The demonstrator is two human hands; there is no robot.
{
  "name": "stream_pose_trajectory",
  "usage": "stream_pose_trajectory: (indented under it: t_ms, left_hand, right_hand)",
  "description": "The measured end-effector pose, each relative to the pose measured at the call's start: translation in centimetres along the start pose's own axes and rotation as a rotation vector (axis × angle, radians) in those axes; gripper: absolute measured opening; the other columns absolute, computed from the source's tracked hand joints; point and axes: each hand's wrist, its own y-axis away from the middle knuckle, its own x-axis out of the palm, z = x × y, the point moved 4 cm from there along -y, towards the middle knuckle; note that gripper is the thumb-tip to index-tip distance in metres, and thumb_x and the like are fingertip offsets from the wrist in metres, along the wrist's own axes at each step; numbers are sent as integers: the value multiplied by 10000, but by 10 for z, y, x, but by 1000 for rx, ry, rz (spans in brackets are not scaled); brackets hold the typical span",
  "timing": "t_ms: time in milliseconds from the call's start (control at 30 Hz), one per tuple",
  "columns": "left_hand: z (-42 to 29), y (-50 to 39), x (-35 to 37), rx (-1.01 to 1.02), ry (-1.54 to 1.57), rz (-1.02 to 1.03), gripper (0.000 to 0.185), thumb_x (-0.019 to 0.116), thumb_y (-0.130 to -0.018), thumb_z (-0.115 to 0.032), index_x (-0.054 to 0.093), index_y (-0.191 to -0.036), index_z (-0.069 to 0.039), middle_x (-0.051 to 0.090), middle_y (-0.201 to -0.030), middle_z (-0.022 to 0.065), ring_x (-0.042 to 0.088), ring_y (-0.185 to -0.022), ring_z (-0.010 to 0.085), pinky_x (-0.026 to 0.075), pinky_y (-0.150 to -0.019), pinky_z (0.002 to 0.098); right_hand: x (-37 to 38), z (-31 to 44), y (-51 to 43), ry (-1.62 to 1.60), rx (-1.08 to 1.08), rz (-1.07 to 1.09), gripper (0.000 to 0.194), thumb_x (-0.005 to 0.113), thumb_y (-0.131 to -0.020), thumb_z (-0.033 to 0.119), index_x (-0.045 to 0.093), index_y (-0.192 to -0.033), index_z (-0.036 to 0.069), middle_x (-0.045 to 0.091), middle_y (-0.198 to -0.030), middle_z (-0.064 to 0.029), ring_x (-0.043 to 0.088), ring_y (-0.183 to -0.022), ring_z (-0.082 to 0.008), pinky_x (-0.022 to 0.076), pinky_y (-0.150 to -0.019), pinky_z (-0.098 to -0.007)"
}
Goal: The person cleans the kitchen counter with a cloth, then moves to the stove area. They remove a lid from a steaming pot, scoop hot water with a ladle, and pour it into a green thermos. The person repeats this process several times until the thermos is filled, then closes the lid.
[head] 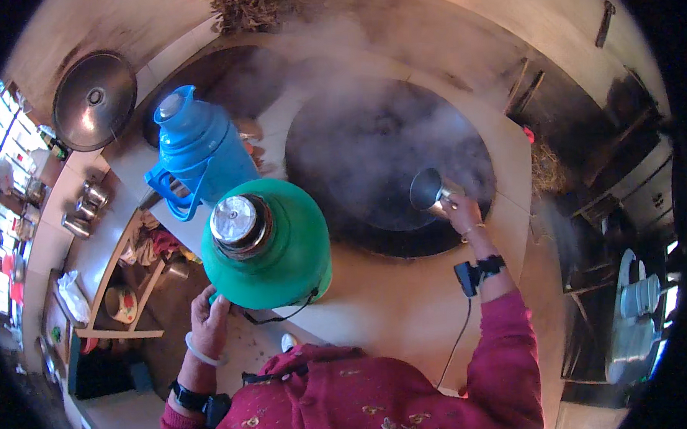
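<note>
My right hand (460, 210) grips a metal cup (429, 192) by its side, tilted over a large dark wok (387, 155) full of steam. My left hand (210, 322) is closed at the lower left side of a green thermos flask (270, 246), on its small green handle. The flask stands upright with a silvery stopper in its neck. Just behind it is a blue thermos flask (202, 146) with a spout and a blue handle. Steam hides what the wok holds.
A second dark wok (222, 76) sits at the back left. A round metal lid (95, 100) leans on the wall. Metal pots (87, 208) stand on the left counter, above shelves holding a flowered enamel basin (121, 304). Straw (548, 165) lies at the right.
</note>
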Motion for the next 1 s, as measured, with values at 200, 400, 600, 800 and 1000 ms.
stream_pose_trajectory:
  t_ms: [200, 400, 600, 800, 1000]
  left_hand:
    - [-4, 3, -3, 46, -109, -66, 254, 501, -919, -207, 588, -1011, 13, 605, -792, 13, 543, -704, 86, 443, -658, 238]
    - [-4, 5, -2, 17, -90, -41, 277, 518, -922, -239, 586, -1016, 12, 598, -799, 9, 539, -714, 86, 440, -655, 239]
    - [-9, 6, -2, 25, -139, -51, 297, 539, -921, -269, 592, -1017, 7, 600, -811, 7, 537, -729, 87, 438, -663, 247]
    - [-9, 4, 0, 14, -139, -40, 305, 556, -914, -280, 601, -1019, 3, 604, -817, 0, 538, -731, 92, 436, -667, 242]
    - [-11, 6, 1, 9, -140, -66, 298, 554, -911, -278, 604, -1012, -2, 603, -804, 0, 534, -722, 86, 433, -658, 241]
  right_hand:
    - [62, -16, -50, 350, 106, 264, 300, 614, -817, 313, 678, -1035, 116, 650, -1041, -156, 623, -964, -320, 488, -853, -420]
    - [112, -56, -93, 582, 2, 86, 287, 570, -844, 243, 673, -1053, 76, 666, -1048, -123, 616, -1021, -298, 487, -864, -394]
    - [96, -30, -102, 650, -96, 204, 312, 591, -815, 223, 667, -1091, 101, 633, -1144, -135, 597, -1078, -294, 479, -894, -399]
    - [92, -24, -104, 512, 166, 278, 302, 615, -808, 254, 680, -1059, 98, 641, -1125, -137, 612, -1044, -321, 486, -882, -422]
    - [124, -44, -110, 508, 262, 329, 285, 609, -824, 248, 681, -1051, 92, 633, -1143, -135, 619, -1031, -322, 490, -870, -435]
